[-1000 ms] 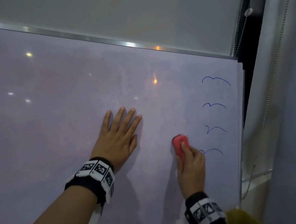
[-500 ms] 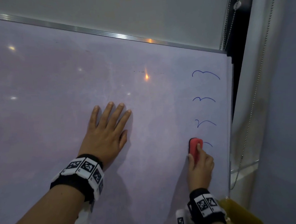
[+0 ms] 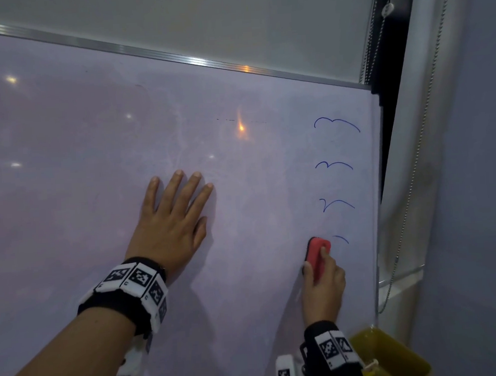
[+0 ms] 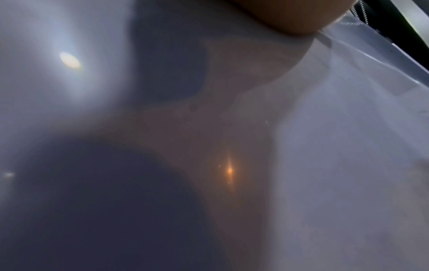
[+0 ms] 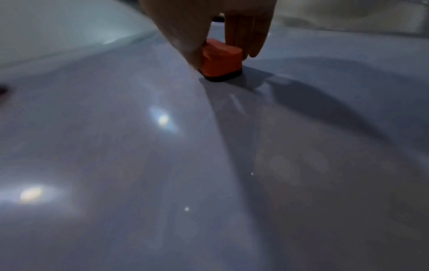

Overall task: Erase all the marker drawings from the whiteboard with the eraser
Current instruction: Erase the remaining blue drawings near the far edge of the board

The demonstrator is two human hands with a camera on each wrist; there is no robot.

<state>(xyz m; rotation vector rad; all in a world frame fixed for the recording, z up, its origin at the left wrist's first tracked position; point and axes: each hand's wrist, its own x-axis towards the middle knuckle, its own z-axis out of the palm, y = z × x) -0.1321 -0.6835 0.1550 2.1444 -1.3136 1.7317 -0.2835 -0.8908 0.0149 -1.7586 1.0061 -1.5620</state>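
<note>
erasing under way, right-hand column of drawings outstanding

left hand (image 3: pixel 170 221) spread flat on whiteboard (image 3: pixel 67 199), left of eraser (image 3: pixel 317 256); right hand (image 3: pixel 324 287) pinches the eraser against the board; fragment (image 3: pixel 340 239) just right of eraser, three blue marks (image 3: pixel 336 124) above it remain, so job judged incomplete.

My left hand (image 3: pixel 172 221) lies flat, palm down, with four fingers straight and a little spread and the thumb close at the side. The left forearm comes in from the lower left, and the wrist carries a black band with white marker tiles. My right hand (image 3: pixel 323 282) is lower and to the right, its fingers curled, index finger stretched forward on top of what it grips. Its wrist has the same band.
</note>
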